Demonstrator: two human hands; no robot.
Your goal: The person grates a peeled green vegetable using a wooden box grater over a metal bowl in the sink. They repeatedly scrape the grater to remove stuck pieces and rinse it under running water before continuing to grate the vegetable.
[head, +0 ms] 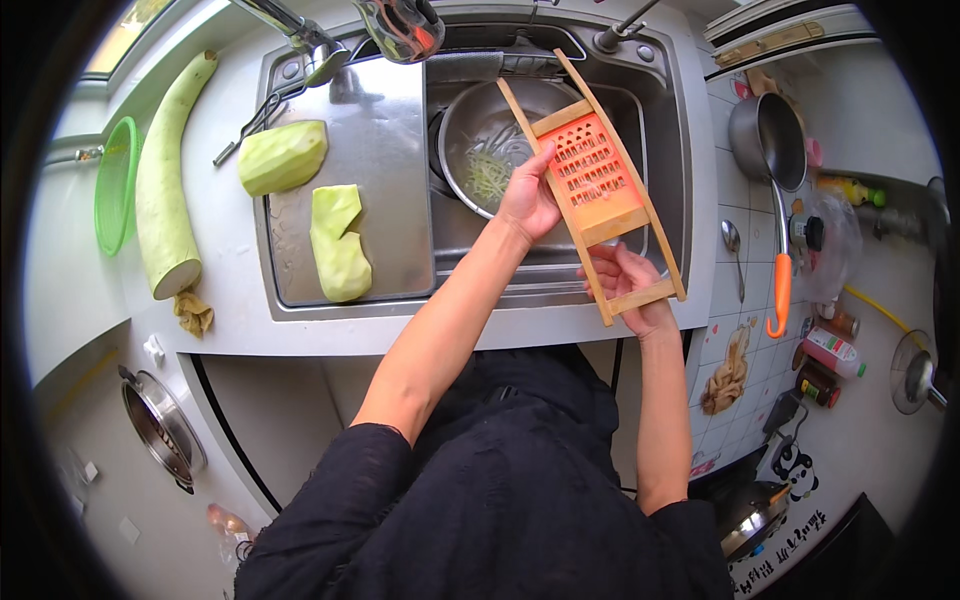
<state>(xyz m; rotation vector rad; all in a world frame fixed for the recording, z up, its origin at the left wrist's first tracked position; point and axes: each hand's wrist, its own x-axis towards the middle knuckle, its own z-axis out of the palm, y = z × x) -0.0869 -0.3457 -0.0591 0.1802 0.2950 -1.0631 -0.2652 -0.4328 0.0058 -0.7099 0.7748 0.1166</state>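
A wooden-framed grater (pixel 600 169) with an orange perforated plate slants over the right part of the sink. My left hand (pixel 534 195) grips its left rail, thumb on top near the plate. Beneath the open lower end of the frame is my right hand (pixel 626 281), palm up with bent fingers; whether it grips the frame I cannot tell. Below the grater's upper end, a steel bowl (pixel 459 176) in the basin holds pale green shreds (pixel 487 172). Two peeled pieces of a pale green gourd, a thick one (pixel 283 156) and a notched one (pixel 341 251), lie on the metal board to the left.
A long uncut gourd (pixel 163 172) and a green plastic basket (pixel 118 186) are at the left. A metal peeler (pixel 251 127) lies near the metal board (pixel 390 225). The faucet (pixel 322 56) overhangs it. On the right are a saucepan (pixel 787 146), a spoon (pixel 730 236) and bottles (pixel 832 351).
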